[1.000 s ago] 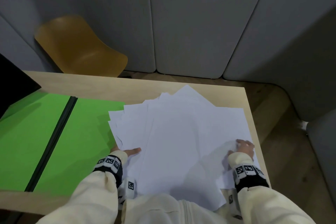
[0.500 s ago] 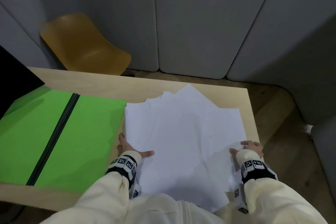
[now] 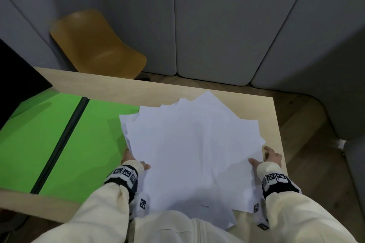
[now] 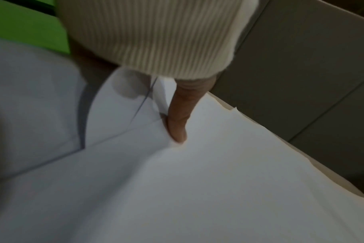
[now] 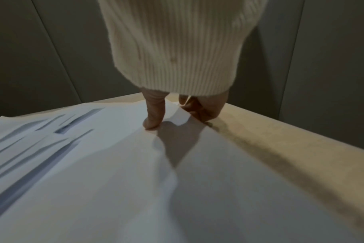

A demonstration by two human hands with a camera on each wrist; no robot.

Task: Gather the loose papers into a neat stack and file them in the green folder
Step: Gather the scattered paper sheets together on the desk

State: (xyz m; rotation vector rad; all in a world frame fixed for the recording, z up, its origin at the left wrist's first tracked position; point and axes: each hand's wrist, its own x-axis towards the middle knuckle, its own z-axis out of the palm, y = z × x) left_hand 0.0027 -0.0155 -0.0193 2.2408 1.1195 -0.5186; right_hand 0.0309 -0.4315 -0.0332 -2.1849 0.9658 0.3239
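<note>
A loose, fanned pile of white papers (image 3: pixel 193 150) lies on the right half of the table, and its left corner overlaps the open green folder (image 3: pixel 59 138). My left hand (image 3: pixel 132 159) pinches the pile's left edge, the thumb (image 4: pixel 177 121) on top and the fingers hidden under the sheets. At the pile's right edge, my right hand (image 3: pixel 268 157) has its thumb (image 5: pixel 154 115) pressed on the top sheet. Its fingers (image 5: pixel 202 111) curl under that edge against the table. Several sheets hang over the near table edge.
The light wooden table (image 3: pixel 110 89) ends just right of my right hand. A yellow chair (image 3: pixel 94 45) stands behind its far edge, in front of grey wall panels. A black object (image 3: pixel 17 77) juts in at the far left above the folder.
My right hand has gone from lying on top of the sheets to gripping their right edge. Both hands have pressed the pile inward, so it is narrower.
</note>
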